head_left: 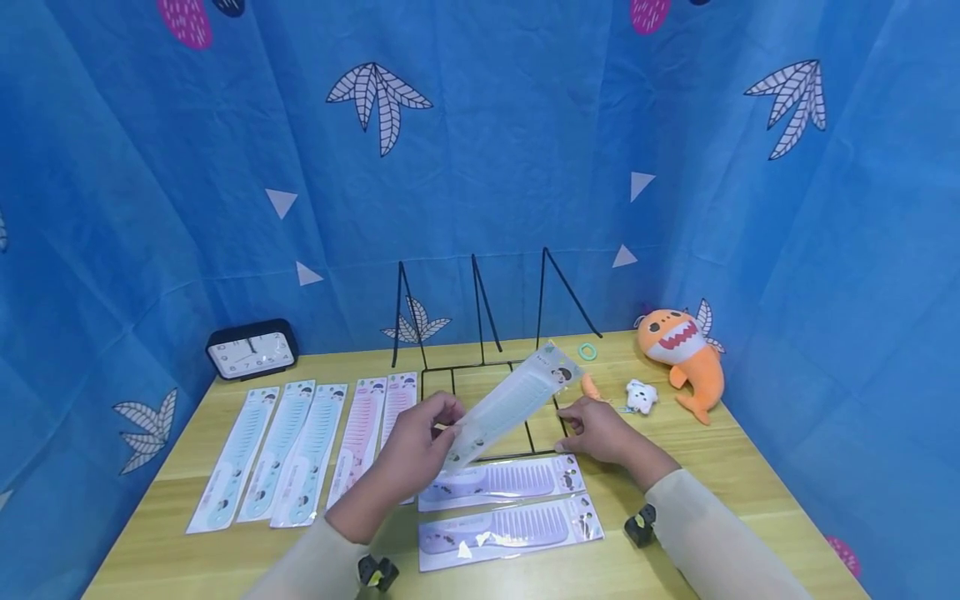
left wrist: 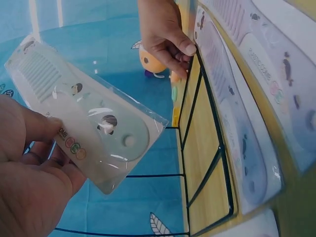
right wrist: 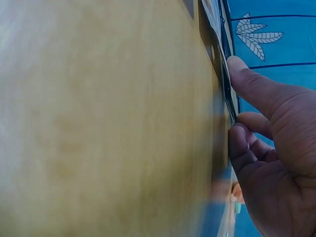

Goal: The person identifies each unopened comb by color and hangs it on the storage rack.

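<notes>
The table [head_left: 720, 467] carries a black wire rack [head_left: 487, 367] at its middle back, with rows of packaged combs lying flat to the left [head_left: 300, 450] and in front [head_left: 502, 504].

Both forearms reach in from the near edge. The left hand [head_left: 416, 454] is raised above the table, thumb and curled fingers pinching the handle end of a pale green comb [head_left: 517, 400] in its clear pack. The comb slants up and to the right from this hand, over the rack's base, clear of the table.

The right hand [head_left: 600, 429] rests low at the rack's front right corner, thumb and bent fingers closed on the wire, just below the comb's far end without touching it.
</notes>
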A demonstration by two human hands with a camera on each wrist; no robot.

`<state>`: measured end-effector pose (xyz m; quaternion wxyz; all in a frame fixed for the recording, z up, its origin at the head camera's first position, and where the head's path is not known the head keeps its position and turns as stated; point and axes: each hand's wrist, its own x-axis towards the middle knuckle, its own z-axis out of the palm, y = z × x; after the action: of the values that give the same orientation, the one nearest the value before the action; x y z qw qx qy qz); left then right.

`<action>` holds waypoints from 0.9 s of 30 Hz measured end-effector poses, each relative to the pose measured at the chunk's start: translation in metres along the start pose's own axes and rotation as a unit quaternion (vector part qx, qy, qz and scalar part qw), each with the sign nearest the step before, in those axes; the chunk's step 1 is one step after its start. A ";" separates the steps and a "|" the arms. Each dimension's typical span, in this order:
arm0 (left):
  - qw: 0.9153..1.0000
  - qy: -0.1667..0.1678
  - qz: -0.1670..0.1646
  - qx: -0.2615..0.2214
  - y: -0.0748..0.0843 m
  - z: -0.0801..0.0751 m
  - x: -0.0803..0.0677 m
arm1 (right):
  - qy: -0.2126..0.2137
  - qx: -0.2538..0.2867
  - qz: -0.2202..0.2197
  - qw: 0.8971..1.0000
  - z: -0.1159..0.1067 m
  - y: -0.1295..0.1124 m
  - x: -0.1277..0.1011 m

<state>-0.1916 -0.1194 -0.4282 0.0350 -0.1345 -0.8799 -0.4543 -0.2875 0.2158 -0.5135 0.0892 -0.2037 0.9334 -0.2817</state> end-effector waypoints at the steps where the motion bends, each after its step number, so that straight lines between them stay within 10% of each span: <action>1: 1.000 0.001 0.000 0.004 0.001 0.002 0.002 | 0.000 0.003 0.002 1.000 0.000 0.000 0.000; 27: 1.000 -0.011 0.011 0.016 0.033 0.033 0.032 | 0.004 -0.004 -0.017 1.000 0.001 0.005 0.001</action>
<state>-0.2112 -0.0686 -0.4157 0.0323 -0.1482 -0.8861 -0.4379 -0.2898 0.2184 -0.5175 0.0802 -0.2188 0.9311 -0.2806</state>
